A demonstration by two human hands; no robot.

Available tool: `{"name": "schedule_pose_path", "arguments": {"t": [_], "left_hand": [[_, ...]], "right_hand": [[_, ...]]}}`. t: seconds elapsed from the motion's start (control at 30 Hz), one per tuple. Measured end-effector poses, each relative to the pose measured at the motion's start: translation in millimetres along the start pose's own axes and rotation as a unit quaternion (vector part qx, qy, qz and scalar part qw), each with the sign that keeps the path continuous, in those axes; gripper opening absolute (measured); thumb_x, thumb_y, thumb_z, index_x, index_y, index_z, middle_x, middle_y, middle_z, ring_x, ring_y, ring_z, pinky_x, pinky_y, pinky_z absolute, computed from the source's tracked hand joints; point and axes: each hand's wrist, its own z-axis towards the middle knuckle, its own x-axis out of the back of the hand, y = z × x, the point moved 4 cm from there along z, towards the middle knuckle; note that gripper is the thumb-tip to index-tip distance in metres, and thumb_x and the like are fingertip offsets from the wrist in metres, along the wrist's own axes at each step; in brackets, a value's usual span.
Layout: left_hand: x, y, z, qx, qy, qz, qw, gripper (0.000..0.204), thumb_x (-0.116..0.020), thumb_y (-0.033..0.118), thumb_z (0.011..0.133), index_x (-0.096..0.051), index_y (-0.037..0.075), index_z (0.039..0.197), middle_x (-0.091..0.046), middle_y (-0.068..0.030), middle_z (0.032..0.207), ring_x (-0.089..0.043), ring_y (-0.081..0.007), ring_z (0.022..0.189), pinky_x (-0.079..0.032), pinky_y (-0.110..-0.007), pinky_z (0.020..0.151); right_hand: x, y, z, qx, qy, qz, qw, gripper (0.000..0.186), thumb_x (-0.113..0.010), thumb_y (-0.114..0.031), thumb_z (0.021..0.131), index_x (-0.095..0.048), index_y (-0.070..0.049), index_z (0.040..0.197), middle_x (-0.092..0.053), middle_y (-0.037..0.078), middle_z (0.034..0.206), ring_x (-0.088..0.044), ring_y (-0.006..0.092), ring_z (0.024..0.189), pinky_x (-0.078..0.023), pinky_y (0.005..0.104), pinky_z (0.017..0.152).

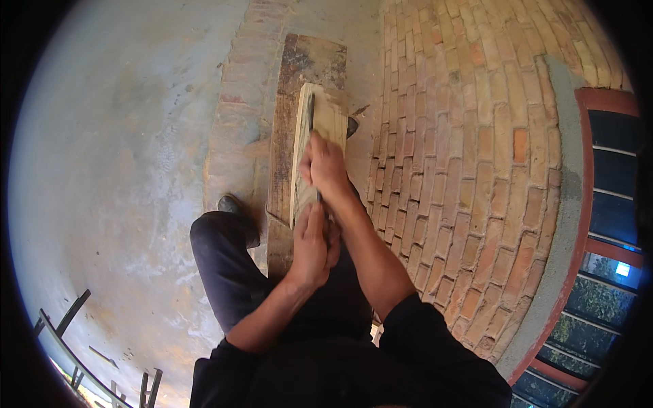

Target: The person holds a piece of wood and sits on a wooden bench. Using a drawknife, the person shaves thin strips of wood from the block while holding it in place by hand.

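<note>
Head view: hands point(320, 204) grip pale, flat wooden board point(320, 129).

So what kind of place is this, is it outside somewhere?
Probably outdoors, beside a building, maybe a yard used for woodwork. There is a brick wall with a red-framed window, a bare concrete floor, and a rough wooden plank lying under a pale board that both hands work on.

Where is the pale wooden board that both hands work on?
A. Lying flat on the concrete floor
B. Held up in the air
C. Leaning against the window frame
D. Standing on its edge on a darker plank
D: the pale wooden board stands on edge on the darker plank, with the right hand and left hand on it.
</note>
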Motion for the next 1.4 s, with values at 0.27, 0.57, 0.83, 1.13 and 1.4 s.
{"name": "schedule_pose_path", "arguments": {"t": [0.27, 0.57, 0.83, 1.13, 1.4], "left_hand": [[11, -9, -34, 0.031, -0.045, -0.046, 0.997, 0.029, -0.036, 0.038, 0.114, -0.049, 0.014, 0.104, -0.047, -0.0016, 0.067, -0.035, -0.0101, 0.040, -0.025, -0.025, 0.033], [18, -5, -15, -0.023, -0.074, 0.049, 0.996, 0.026, -0.039, 0.033, 0.113, -0.046, 0.012, 0.101, -0.048, -0.0009, 0.064, -0.037, -0.0102, 0.038, -0.028, -0.025, 0.031], [-24, 42, 37, -0.015, -0.045, -0.016, 0.999, 0.024, -0.044, 0.033, 0.111, -0.048, 0.014, 0.096, -0.045, 0.0009, 0.059, -0.038, -0.0099, 0.035, -0.026, -0.025, 0.030], [-27, 40, 28, -0.025, -0.047, 0.036, 0.998, 0.028, -0.046, 0.029, 0.110, -0.049, 0.015, 0.087, -0.045, 0.0003, 0.058, -0.037, -0.0102, 0.038, -0.027, -0.028, 0.033], [-12, 21, 8, 0.010, -0.026, 0.042, 0.999, 0.025, -0.044, 0.028, 0.111, -0.048, 0.015, 0.089, -0.043, 0.0006, 0.054, -0.037, -0.0106, 0.035, -0.027, -0.026, 0.031]], "right_hand": [[-1, 12, -35, -0.080, -0.020, 0.073, 0.994, 0.052, -0.041, -0.047, 0.109, -0.036, -0.014, 0.070, -0.041, 0.004, 0.050, -0.040, 0.0160, 0.039, -0.032, 0.0324, 0.041], [-2, 14, -26, -0.064, 0.003, 0.050, 0.997, 0.053, -0.043, -0.048, 0.107, -0.034, -0.015, 0.066, -0.040, 0.003, 0.050, -0.038, 0.0156, 0.038, -0.029, 0.0327, 0.039], [-4, -25, 54, -0.034, 0.007, 0.032, 0.999, 0.051, -0.044, -0.040, 0.106, -0.036, -0.013, 0.064, -0.038, 0.004, 0.048, -0.039, 0.0167, 0.036, -0.029, 0.0330, 0.038], [6, -16, 49, 0.030, -0.008, 0.037, 0.999, 0.053, -0.045, -0.040, 0.108, -0.041, -0.012, 0.064, -0.043, 0.004, 0.051, -0.040, 0.0146, 0.037, -0.028, 0.0334, 0.036], [2, -3, 18, 0.004, -0.009, 0.039, 0.999, 0.050, -0.041, -0.034, 0.107, -0.035, -0.013, 0.062, -0.041, 0.005, 0.048, -0.036, 0.0162, 0.034, -0.028, 0.0360, 0.035]]}}
